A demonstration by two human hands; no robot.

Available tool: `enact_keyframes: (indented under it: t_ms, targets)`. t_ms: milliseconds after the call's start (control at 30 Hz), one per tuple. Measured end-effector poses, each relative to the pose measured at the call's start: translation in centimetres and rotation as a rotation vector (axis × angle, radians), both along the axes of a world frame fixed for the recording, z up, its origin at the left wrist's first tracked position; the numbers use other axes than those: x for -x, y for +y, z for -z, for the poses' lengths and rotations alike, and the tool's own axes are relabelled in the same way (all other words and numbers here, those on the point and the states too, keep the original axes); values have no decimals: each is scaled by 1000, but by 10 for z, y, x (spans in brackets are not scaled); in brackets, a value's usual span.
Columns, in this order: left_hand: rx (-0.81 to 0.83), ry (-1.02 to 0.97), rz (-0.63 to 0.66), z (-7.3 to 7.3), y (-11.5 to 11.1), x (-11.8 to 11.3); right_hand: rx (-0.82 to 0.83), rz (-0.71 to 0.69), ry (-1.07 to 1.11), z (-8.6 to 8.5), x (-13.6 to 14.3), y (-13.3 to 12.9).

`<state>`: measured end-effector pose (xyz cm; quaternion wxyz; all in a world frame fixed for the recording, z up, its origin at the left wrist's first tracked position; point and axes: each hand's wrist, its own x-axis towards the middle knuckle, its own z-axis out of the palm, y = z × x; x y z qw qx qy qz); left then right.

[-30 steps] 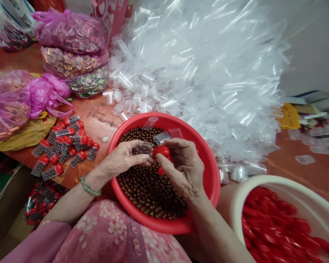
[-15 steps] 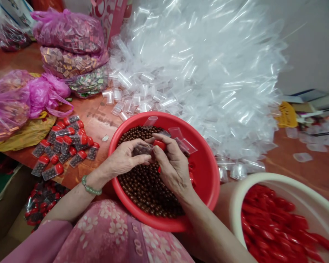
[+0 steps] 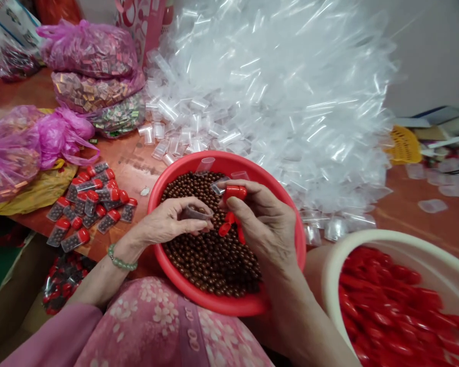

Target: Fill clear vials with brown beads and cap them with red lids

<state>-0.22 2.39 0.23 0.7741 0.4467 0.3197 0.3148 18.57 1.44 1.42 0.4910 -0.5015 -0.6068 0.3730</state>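
Observation:
My left hand, closed, pinches a small clear plastic container with its open end toward the right. A few brown balls seem to be inside it. My right hand has a red cap between thumb and fingers, a short distance from the container. Both hands are over a red basin of shiny brown balls. Loose red caps lie under my right hand, partly hidden. An empty clear container rests at the basin's far side.
Filled, red-capped containers lie on the table at left, beside pink bags. Behind the basin rises a large heap of clear containers. A cream tub of red caps stands at right. Below left, a box holds more filled containers.
My right hand has moved right with the red cap, away from the container. The container in my left hand now shows its open end. The view has shifted slightly.

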Motion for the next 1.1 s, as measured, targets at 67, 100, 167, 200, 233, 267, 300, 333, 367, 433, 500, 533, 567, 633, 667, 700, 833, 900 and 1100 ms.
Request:
enact_keyframes:
  t_ms: [67, 100, 167, 200, 233, 267, 300, 333, 367, 433, 500, 533, 567, 633, 667, 700, 833, 900, 1100]
  targets:
    - [-4, 3, 13, 1, 0, -3, -44, -12, -44, -4, -2, 0]
    - [-5, 6, 7, 1, 0, -5, -59, -22, -54, -5, -2, 1]
    - [2, 13, 7, 1, 0, -6, -73, -28, -43, -8, -2, 1]
    - [6, 8, 14, 1, 0, -6, -76, -22, -32, -8, -1, 1]
    - [8, 0, 19, 1, 0, -7, -78, -15, -26, -8, -1, 0]
    - [6, -9, 18, 1, 0, -7, -80, -10, -30, -8, -1, 0]
    - [3, -15, 14, 2, 0, -7, -85, -12, -48, -8, -1, 0]
    - [1, -19, 8, 3, 0, -7, -91, -22, -81, -7, -1, 0]
    - [0, -23, 3, 4, 0, -7, -102, -34, -121, -7, -1, 0]
    - [-6, -38, -3, 6, 0, -8, -132, -63, -200, -9, 1, 0]
    - [-21, -72, -7, 8, 0, -9, -167, -88, -271, -12, 4, 1]
    - [-32, -88, -8, 9, 0, -9, -186, -101, -307, -14, 5, 1]
    - [-41, -98, -5, 9, 0, -10, -207, -113, -341, -16, 6, 2]
    - [-56, -96, 0, 9, 0, -10, -228, -143, -397, -19, 8, 3]
    - [-58, -88, 3, 9, 0, -10, -226, -162, -414, -20, 9, 4]
    - [-53, -80, 7, 8, 0, -10, -217, -180, -425, -20, 9, 5]
    - [4, -86, 35, 10, 0, -8, -201, -217, -453, -22, 9, 9]
    - [25, -96, 62, 11, 1, -7, -198, -228, -478, -21, 10, 10]
    - [78, -132, 12, 15, 3, -6, -276, -322, -640, -12, 10, 12]
